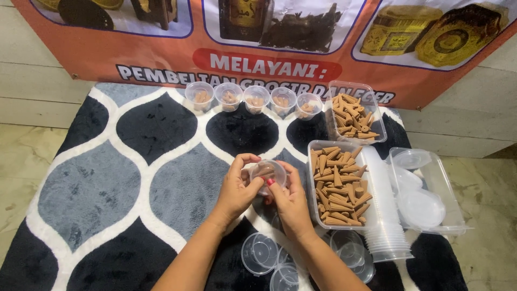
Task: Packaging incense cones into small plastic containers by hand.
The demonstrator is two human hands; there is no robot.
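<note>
Down at the middle of the patterned rug (134, 178), both hands meet around one small clear plastic cup (267, 173) that holds a few tan incense cones. The left hand (237, 191) cups it from the left, its fingers (243, 159) curled over the rim and pinching the cup's side. The right hand (291, 202) holds it from the right and below, fingers (271, 183) pressed against the cup's wall. The cup is lifted a little above the rug, just left of a clear rectangular tray (338, 186) heaped with incense cones. A second, smaller tray of cones (354, 114) sits farther back, touching the orange banner (107, 54) that hangs along the wall. Left of that tray, a row of five filled small cups (254, 98) stands along the rug's far edge. To the right of the big tray lies a stack of empty cups (383, 205) on its side, and beside it a clear container of round lids (425, 191). Near the wrists, several empty cups (261, 253) lie scattered on the rug.
</note>
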